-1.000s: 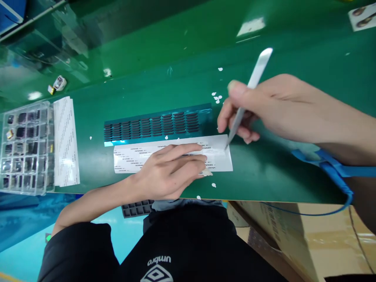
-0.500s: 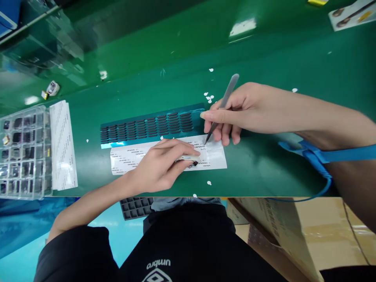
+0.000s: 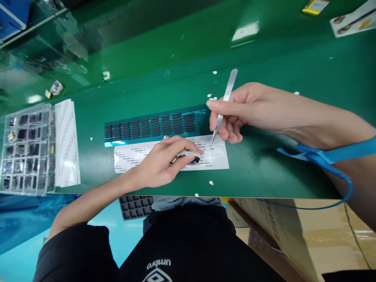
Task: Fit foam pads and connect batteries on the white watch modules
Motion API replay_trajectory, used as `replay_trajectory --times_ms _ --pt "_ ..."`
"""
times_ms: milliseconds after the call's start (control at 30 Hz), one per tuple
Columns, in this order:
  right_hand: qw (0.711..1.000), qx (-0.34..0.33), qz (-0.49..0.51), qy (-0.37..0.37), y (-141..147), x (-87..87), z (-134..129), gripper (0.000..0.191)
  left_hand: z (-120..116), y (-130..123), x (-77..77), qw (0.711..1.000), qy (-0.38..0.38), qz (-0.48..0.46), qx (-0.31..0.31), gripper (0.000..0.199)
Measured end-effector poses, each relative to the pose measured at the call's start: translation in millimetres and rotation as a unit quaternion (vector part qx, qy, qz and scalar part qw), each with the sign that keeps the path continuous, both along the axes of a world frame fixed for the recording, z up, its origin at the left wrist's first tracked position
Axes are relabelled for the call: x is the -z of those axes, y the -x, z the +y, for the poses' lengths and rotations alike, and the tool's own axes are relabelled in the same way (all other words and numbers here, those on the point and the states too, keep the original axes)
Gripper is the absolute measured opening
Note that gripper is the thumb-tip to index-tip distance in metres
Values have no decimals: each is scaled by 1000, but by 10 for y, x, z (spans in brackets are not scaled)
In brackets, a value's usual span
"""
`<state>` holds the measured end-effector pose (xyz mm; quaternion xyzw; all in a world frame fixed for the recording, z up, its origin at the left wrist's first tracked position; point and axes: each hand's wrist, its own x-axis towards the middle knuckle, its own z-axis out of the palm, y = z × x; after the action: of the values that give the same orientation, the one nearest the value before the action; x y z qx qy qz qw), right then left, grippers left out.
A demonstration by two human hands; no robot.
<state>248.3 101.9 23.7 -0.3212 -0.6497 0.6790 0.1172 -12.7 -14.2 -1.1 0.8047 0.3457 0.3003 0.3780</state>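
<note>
Two hands are working over one printed white sheet (image 3: pixel 219 154), which is lying near the tabletop's (image 3: pixel 264 176) front edge, its long axis running left to right, roughly along that edge. With our right hand (image 3: pixel 249 107) we are pinching silver tweezers (image 3: pixel 229 88) between thumb and forefinger, the other fingers curling loosely. Their tips are pointing down and toward us, at or just above the sheet's right part; whether they are touching it, we cannot tell. The shaft is leaning away from the front edge.

With our left hand (image 3: pixel 157 164) we are pinching a small white-shelled part (image 3: pixel 190 154) between thumb and fingers, its dark inside facing the front edge. That part is sitting over the sheet, to the left of the tweezer tips and nearer the front edge; the left hand is the nearer one, already gripping it.

Just beyond the sheet, a blue strip (image 3: pixel 201 123) is carrying rows of dark pads. Toward the tabletop's left front corner, a clear compartment box (image 3: pixel 50 117) is holding dark pieces (image 3: pixel 22 134) in many cells, with white sheets (image 3: pixel 67 145) lying beside its right side. Below the front edge, a dark compartment tray (image 3: pixel 135 207) is showing.
</note>
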Motion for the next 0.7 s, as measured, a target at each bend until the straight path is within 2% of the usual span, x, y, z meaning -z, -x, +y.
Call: replay_trajectory --times_ms 100,167,233,333,533,700 --pt "999 33 39 -19 -4 -64 -33 58 -18 -19 -10 999 -23 -22 -18 16" --pt "995 79 60 -32 26 -117 -92 55 -43 -30 -24 996 -11 -64 -62 16" --pt "986 132 92 -47 75 -163 -172 52 -63 -32 -46 988 35 -111 -105 17" --pt "973 177 132 -68 156 -185 -278 50 -62 -11 -83 973 117 -152 -127 24" --pt "964 200 164 -68 238 -84 -337 49 -27 72 -142 964 206 -124 -113 33" --pt "970 171 160 -66 281 -116 -418 48 -42 84 -149 952 245 -177 -47 37"
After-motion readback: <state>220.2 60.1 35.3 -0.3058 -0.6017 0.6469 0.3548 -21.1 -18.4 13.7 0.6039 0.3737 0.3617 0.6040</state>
